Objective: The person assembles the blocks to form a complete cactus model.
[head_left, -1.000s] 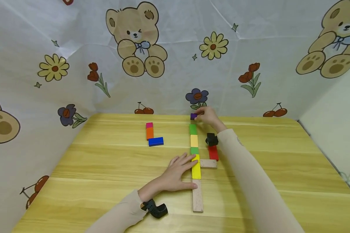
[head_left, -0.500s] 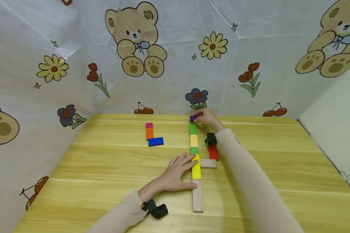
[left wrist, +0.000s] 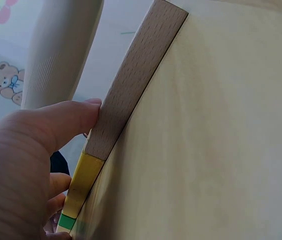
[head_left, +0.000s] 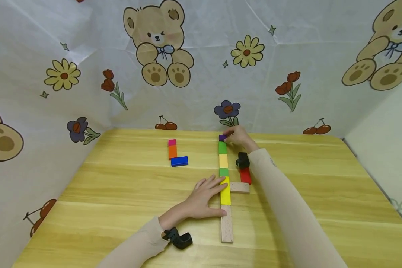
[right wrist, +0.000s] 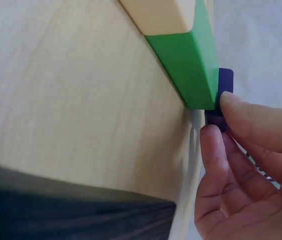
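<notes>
My right hand point(head_left: 238, 137) pinches a small purple block point(head_left: 222, 137) between thumb and fingers, at the far end of a straight row of blocks. In the right wrist view the purple block point(right wrist: 225, 82) is right by the end of a green block point(right wrist: 186, 65). Toward me the row runs on through a pale yellow block point(head_left: 223, 161), a short green block point(head_left: 224, 172), a yellow block point(head_left: 226, 197) and a plain wooden block point(head_left: 226, 229). My left hand point(head_left: 202, 201) rests on the row with spread fingers, fingertips on the yellow block and thumb on the wooden one.
A short wooden block point(head_left: 239, 187) juts right from the row, with a red block point(head_left: 245, 176) behind it, partly hidden by the right wrist camera. Further left lie pink point(head_left: 172, 142), orange point(head_left: 172, 152) and blue point(head_left: 179, 161) blocks. A printed cloth point(head_left: 201, 100) rises behind the table.
My right hand has drawn the purple block nearer, closing the gap to the green block at the row's far end. The left hand has stayed in place.
</notes>
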`<act>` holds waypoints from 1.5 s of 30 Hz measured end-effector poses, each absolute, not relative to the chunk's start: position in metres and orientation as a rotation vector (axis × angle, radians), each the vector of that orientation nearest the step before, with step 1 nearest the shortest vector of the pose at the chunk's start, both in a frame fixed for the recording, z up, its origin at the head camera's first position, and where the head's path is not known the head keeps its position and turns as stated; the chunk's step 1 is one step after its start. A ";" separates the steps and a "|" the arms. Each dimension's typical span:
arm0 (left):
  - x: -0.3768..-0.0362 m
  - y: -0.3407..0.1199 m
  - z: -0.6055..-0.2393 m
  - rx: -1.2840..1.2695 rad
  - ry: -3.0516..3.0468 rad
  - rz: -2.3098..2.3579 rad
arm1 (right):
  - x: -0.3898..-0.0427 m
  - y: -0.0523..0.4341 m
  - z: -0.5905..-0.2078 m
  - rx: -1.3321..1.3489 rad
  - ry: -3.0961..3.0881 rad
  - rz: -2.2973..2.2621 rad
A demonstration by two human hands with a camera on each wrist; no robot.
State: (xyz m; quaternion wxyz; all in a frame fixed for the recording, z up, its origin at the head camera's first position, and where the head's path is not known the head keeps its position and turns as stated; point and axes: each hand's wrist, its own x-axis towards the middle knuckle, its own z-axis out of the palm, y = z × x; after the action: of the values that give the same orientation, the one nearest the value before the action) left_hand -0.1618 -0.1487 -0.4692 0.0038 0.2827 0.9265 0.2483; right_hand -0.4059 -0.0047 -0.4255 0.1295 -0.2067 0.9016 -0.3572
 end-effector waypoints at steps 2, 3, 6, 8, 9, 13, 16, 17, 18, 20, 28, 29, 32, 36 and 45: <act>-0.163 -0.149 -0.469 0.888 2.907 0.776 | -0.406 -0.005 -0.424 -0.601 2.614 -1.036; -0.163 -0.149 -0.468 0.887 2.909 0.776 | -0.407 -0.005 -0.424 -0.605 2.614 -1.032; -0.163 -0.150 -0.468 0.879 2.909 0.780 | -0.407 -0.006 -0.424 -0.610 2.605 -1.029; -0.163 -0.151 -0.467 0.877 2.909 0.786 | -0.408 -0.007 -0.425 -0.613 2.598 -1.030; -0.163 -0.151 -0.467 0.878 2.908 0.790 | -0.408 -0.008 -0.425 -0.610 2.598 -1.029; -0.163 -0.150 -0.467 0.880 2.901 0.795 | -0.408 -0.007 -0.428 -0.591 2.597 -1.014; -0.162 -0.149 -0.467 0.875 2.891 0.798 | -0.406 -0.006 -0.428 -0.576 2.588 -1.005; -0.162 -0.149 -0.467 0.872 2.889 0.800 | -0.406 -0.006 -0.428 -0.572 2.584 -1.005; -0.162 -0.149 -0.467 0.869 2.887 0.801 | -0.405 -0.006 -0.428 -0.570 2.579 -1.006; -0.161 -0.150 -0.467 0.863 2.887 0.803 | -0.405 -0.006 -0.427 -0.576 2.568 -1.012; -0.161 -0.149 -0.467 0.862 2.887 0.796 | -0.399 0.007 -0.412 -0.688 2.510 -1.131; -0.162 -0.148 -0.468 0.862 2.889 0.794 | -0.398 0.009 -0.409 -0.695 2.511 -1.158; -0.162 -0.148 -0.468 0.865 2.892 0.788 | -0.390 0.018 -0.402 -0.691 2.538 -1.220; -0.161 -0.147 -0.468 0.863 2.885 0.801 | -0.375 0.033 -0.397 -0.654 2.573 -1.306; -0.162 -0.147 -0.466 0.865 2.888 0.790 | -0.338 0.070 -0.407 -0.722 2.589 -1.587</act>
State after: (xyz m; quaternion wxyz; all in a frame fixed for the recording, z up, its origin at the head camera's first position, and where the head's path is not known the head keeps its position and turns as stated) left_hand -0.1619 -0.1466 -0.4660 0.0125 0.2774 0.9266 0.2534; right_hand -0.3379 0.0700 -0.4071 0.0102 -0.2313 0.8294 -0.5084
